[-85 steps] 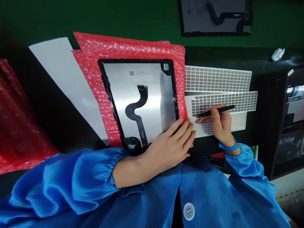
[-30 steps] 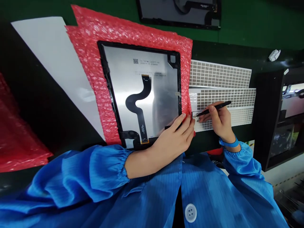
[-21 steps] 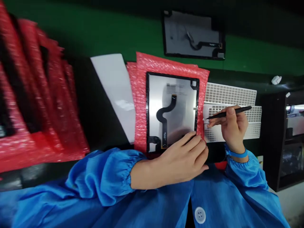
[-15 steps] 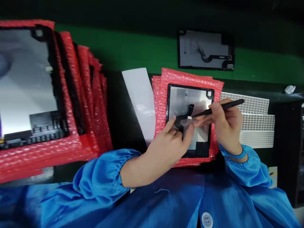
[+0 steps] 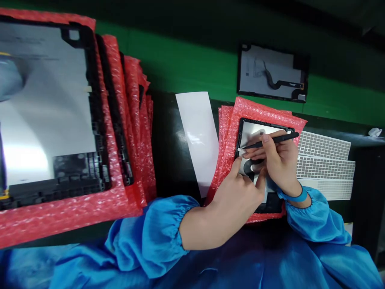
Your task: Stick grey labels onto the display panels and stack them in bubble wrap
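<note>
My right hand point(image 5: 281, 162) grips slim black tweezers point(image 5: 284, 138) like a pen, their tip at the left edge of a display panel point(image 5: 250, 129). By that tip is a small white piece point(image 5: 240, 150), perhaps a sticker. My left hand point(image 5: 233, 200) lies over the panel's lower left, holding nothing. Its index finger reaches the frame just below the white piece, and its thumb is apart. A black flex cable point(image 5: 248, 166) shows between my hands, partly covered. Beneath the panel are sheets of red bubble wrap point(image 5: 227, 150).
At the left, a larger display panel point(image 5: 69, 124) tops a stack of red bubble-wrap sleeves point(image 5: 134, 132). A white sheet point(image 5: 197, 128) lies mid-table. Another panel point(image 5: 255, 72) rests on the green mat point(image 5: 186, 64). Grid sheets of small labels point(image 5: 326, 166) are at the right, with crumpled white paper point(image 5: 374, 132) beyond.
The tweezers and white piece have moved from beside the flex cable to the panel's left edge. My left index finger has shifted to that edge too. The whole view has swung left.
</note>
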